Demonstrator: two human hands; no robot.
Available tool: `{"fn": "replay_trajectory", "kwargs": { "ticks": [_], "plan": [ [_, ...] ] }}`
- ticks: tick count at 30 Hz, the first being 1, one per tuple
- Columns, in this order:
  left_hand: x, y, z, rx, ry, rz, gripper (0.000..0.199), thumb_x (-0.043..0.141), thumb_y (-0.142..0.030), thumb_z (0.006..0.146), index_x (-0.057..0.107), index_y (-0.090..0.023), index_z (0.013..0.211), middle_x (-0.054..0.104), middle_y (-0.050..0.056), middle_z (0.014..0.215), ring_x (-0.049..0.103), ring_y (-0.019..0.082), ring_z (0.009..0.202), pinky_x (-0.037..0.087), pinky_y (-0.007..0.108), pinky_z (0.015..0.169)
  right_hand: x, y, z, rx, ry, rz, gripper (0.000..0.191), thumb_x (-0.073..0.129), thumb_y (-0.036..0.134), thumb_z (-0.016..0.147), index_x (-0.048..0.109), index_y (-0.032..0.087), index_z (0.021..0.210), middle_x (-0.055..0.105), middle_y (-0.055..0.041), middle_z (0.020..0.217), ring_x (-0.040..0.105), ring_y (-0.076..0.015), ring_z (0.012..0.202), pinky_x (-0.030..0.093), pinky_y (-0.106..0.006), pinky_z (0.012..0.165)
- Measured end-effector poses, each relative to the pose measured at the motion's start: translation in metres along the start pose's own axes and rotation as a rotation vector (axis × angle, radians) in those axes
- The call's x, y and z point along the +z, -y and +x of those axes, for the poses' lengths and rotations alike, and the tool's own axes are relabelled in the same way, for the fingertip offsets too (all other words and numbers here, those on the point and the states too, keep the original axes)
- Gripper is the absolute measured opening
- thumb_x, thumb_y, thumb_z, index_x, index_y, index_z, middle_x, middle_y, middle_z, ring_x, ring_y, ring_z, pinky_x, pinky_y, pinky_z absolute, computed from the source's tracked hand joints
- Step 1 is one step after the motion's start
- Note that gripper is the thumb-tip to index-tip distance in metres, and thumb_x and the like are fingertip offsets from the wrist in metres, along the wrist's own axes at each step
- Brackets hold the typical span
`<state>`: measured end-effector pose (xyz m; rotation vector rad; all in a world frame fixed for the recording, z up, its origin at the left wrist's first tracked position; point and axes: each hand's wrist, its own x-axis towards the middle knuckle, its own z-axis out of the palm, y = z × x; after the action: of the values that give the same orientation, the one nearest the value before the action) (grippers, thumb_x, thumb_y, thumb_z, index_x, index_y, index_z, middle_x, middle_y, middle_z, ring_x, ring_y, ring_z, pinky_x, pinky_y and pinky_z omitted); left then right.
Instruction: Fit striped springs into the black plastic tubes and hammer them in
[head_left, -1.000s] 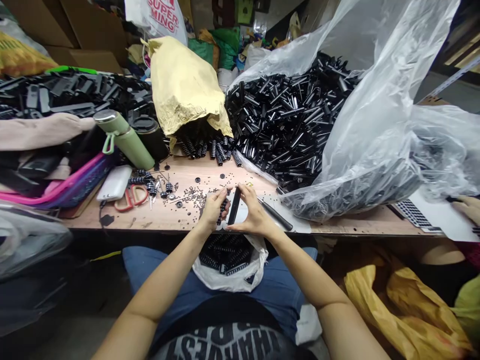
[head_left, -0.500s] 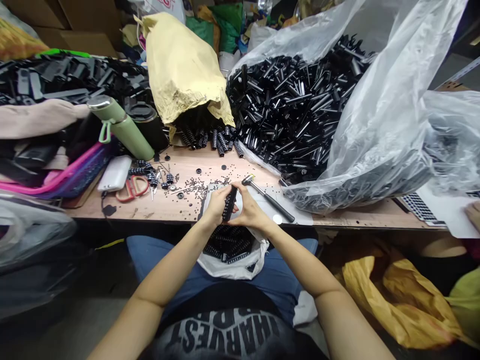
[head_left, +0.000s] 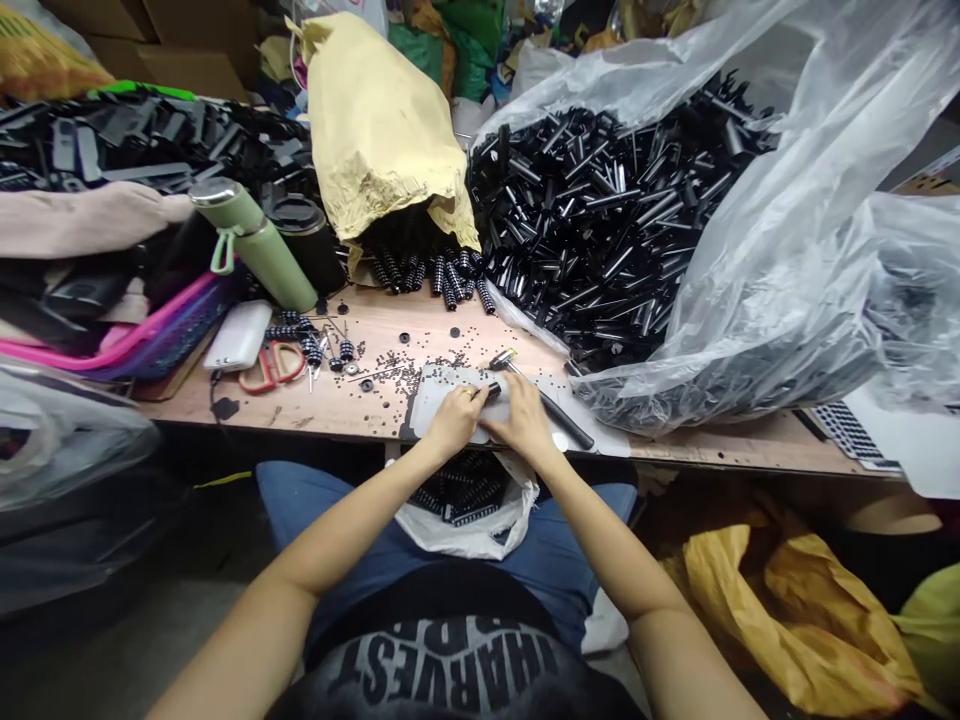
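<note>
My left hand (head_left: 454,420) is closed around a short black cylinder (head_left: 492,391), whose far end sticks out past the fingers over the grey plate (head_left: 430,397). Most of the cylinder is hidden by the hand. My right hand (head_left: 523,415) is just to the right, fingers stretched and apart, its thumb pointing at the left hand. Close beside the right hand lies a hammer (head_left: 568,420), head away from me, its handle partly covered by the fingers. Below, on my lap, an open white bag (head_left: 420,532) holds several black cylinders with rows of pale marks.
Tiny dark pieces (head_left: 405,372) are scattered left of the plate. Red-handled scissors (head_left: 271,367), a white power bank (head_left: 238,337) and a green flask (head_left: 262,250) stand or lie leftward. Behind are a yellow paper sack (head_left: 382,120) and a clear bag (head_left: 750,340) of black tubes.
The black cylinder has tipped from upright between both hands to lying low over the plate in my left hand. My right hand has moved right, off its end. The view has shifted slightly.
</note>
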<state>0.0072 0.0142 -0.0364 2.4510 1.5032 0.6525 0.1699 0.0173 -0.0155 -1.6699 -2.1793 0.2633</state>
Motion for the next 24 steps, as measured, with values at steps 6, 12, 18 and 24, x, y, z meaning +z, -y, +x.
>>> {"fn": "replay_trajectory", "kwargs": {
  "ticks": [6, 12, 18, 24],
  "plan": [
    [-0.008, 0.008, -0.005, 0.146, -0.017, 0.233, 0.035, 0.038, -0.015, 0.095, 0.056, -0.018, 0.125, 0.067, 0.011, 0.108, 0.059, 0.025, 0.099, 0.042, 0.044, 0.082, -0.047, -0.029, -0.014, 0.366, 0.142, -0.300, 0.030, 0.041, 0.038, 0.097, 0.056, 0.012, 0.099, 0.065, -0.0175, 0.096, 0.061, -0.0289, 0.092, 0.043, -0.035, 0.074],
    [-0.007, 0.007, -0.009, 0.127, -0.015, 0.247, 0.040, 0.032, -0.014, 0.096, 0.056, -0.022, 0.127, 0.067, 0.010, 0.116, 0.058, 0.025, 0.107, 0.037, 0.048, 0.092, -0.055, -0.012, -0.069, 0.304, 0.187, -0.081, 0.035, 0.022, 0.036, 0.103, 0.051, 0.019, 0.092, 0.063, -0.0054, 0.072, 0.061, -0.0188, 0.064, 0.031, -0.026, 0.058],
    [0.010, -0.018, -0.015, 0.097, 0.037, 0.248, 0.055, 0.034, -0.037, 0.096, 0.041, -0.007, 0.141, 0.047, 0.019, 0.143, 0.037, 0.030, 0.137, 0.023, 0.048, 0.112, -0.066, 0.018, -0.076, 0.244, 0.180, -0.006, 0.038, 0.020, 0.038, 0.103, 0.050, 0.019, 0.088, 0.062, -0.0045, 0.069, 0.060, -0.0179, 0.062, 0.031, -0.025, 0.058],
    [0.023, -0.025, -0.022, 0.146, 0.077, 0.224, 0.060, 0.029, -0.029, 0.094, 0.028, -0.002, 0.147, 0.040, 0.022, 0.147, 0.032, 0.031, 0.140, 0.019, 0.049, 0.114, -0.051, 0.056, -0.064, 0.091, 0.402, -0.143, 0.036, 0.026, 0.040, 0.102, 0.053, 0.018, 0.092, 0.067, -0.0081, 0.074, 0.064, -0.0210, 0.064, 0.031, -0.026, 0.056]
  ]
}}
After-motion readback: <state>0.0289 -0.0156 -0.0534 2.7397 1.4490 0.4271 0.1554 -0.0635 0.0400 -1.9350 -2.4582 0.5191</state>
